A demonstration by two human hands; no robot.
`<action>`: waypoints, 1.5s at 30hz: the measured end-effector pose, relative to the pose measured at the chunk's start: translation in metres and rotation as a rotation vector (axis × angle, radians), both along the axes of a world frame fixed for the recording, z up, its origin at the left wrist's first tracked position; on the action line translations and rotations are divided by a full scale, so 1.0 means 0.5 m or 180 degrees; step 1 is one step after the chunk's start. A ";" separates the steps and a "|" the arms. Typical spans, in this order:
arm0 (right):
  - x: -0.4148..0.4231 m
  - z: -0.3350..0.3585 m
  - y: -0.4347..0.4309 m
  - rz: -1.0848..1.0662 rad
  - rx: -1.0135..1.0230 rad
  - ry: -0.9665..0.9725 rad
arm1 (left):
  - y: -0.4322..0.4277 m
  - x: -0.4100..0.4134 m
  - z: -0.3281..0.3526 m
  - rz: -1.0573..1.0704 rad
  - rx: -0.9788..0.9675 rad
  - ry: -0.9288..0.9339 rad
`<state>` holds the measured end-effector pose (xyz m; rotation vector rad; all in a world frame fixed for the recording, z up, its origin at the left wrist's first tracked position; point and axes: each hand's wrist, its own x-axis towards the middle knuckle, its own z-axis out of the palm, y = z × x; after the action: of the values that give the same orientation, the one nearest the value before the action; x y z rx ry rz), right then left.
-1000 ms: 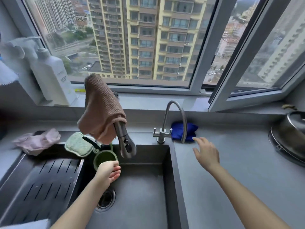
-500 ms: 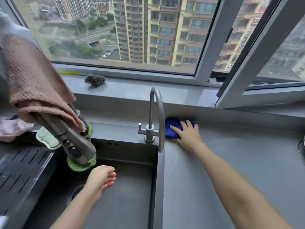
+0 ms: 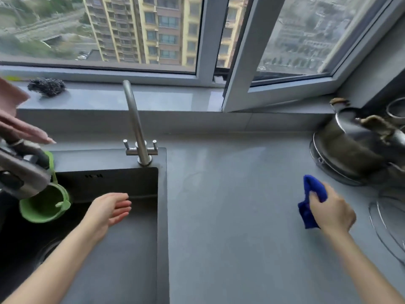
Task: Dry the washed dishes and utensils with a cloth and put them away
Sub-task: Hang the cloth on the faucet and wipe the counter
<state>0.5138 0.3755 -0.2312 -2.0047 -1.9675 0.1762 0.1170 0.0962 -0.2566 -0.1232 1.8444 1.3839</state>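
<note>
Right hand [image 3: 333,212] grips blue cloth [image 3: 312,200] over counter, bunched, hanging roughly vertical. Left hand [image 3: 109,210] open, empty, above sink [image 3: 122,249]. Green cup [image 3: 45,208] just left of left hand, well apart from cloth; left hand nearer.

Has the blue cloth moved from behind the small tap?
Yes. The right hand now holds the blue cloth well right of the small tap, nearer the pots.

two bare forearms, hands [image 3: 109,208], no sleeves
</note>
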 end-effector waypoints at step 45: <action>-0.096 -0.194 -0.521 0.1801 0.0223 0.0081 | -0.239 0.153 0.035 -0.0043 0.0221 0.0122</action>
<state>0.4657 0.1149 -0.3283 -1.3494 -2.4356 0.2544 0.1935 -0.0235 -0.2391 -0.0488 1.8227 1.4483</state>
